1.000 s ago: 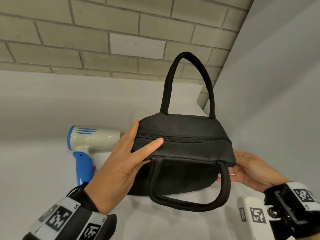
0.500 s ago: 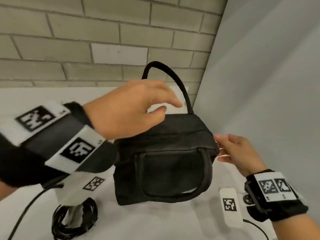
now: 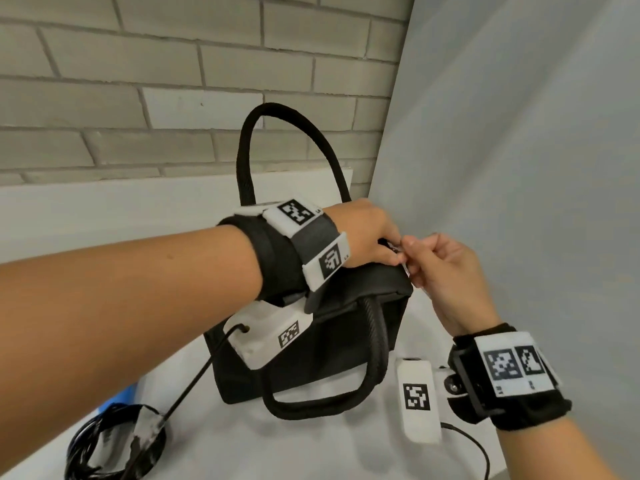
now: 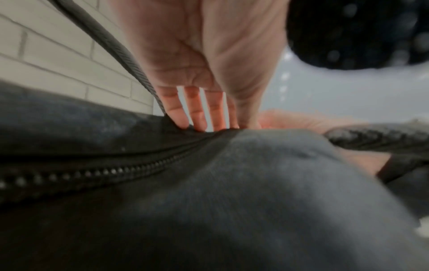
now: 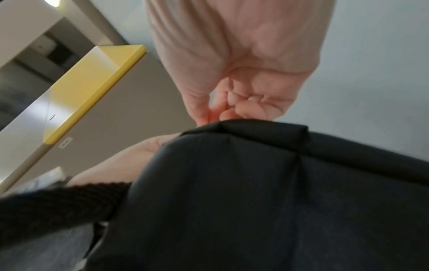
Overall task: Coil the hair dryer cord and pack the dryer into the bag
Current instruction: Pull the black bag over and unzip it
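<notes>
The black bag point(image 3: 329, 341) stands upright on the white table point(image 3: 311, 445), its zipper point(image 4: 104, 170) closed along the top. My left hand point(image 3: 393, 249) reaches across the bag and grips the right end of its top between fingers and thumb. My right hand point(image 3: 408, 249) meets it there, fingers curled, thumb and forefinger pinching a small tab at the zipper's end. The coiled black cord point(image 3: 104, 441) lies at the front left. Behind my left forearm shows only a blue bit of the hair dryer point(image 3: 121, 398).
One bag handle point(image 3: 249, 140) stands up at the back and the other point(image 3: 377, 341) hangs down the front. A brick wall point(image 3: 173, 64) runs behind and a grey panel point(image 3: 519, 168) closes the right side. A thin black cable point(image 3: 467, 441) trails from my right wrist.
My left hand has swung from above the bag down onto its right end. My right hand has risen from the bag's side to the top corner and curled into a pinch.
</notes>
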A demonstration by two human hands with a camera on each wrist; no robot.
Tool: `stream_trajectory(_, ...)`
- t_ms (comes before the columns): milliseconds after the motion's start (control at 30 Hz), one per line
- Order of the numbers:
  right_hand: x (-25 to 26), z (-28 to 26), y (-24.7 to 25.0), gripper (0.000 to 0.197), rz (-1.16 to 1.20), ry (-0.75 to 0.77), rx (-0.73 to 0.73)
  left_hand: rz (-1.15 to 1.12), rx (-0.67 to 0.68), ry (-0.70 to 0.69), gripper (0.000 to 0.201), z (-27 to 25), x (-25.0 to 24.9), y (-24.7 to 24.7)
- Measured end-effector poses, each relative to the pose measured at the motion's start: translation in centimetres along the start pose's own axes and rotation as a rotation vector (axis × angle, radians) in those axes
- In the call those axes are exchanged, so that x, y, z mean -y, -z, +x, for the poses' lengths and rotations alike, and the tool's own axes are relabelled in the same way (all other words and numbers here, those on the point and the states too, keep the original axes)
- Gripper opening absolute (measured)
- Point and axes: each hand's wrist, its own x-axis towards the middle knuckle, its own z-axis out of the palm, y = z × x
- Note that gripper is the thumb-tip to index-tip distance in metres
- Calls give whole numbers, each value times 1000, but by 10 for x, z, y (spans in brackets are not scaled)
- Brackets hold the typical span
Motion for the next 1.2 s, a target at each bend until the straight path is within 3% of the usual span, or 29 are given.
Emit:
stream_trajectory(167,2,-1,-2,28,-123,127,-4,-107,-79,106,22,2,-3,0)
stream_trajectory(267,-1,-6,-2,22,-154,157,39,-54,-98,131,18,3,-4,-3)
stream_trajectory(433,-11,-15,7,13,-127,107,132,45,-102,136,12,4,-11,-4)
stream_trajectory(567,-14,-17,10,11,-276,0,216,-3,-143,133,3,3,-11,-1)
stream_trajectory(700,-11,-17,6,29,-271,-31,294,0,-149,128,5,2,-11,1)
stream_trajectory(767,-10,-13,3,17,-288,-22,314,2,-147,119,7,1,-11,3)
stream_trajectory(967,-18,-5,5,22,-22,-187,337,168,-64,120,12,-10,-10,16)
stream_trajectory(1067,-19,0,14,26,50,-245,272,299,-39,119,14,-21,-4,27)
stream_trajectory(1133,-18,4,21,29,19,-263,201,346,-85,98,11,-34,7,34)
stream_trajectory(1200,-16,5,24,33,-154,-181,160,370,-124,91,10,-49,17,37)
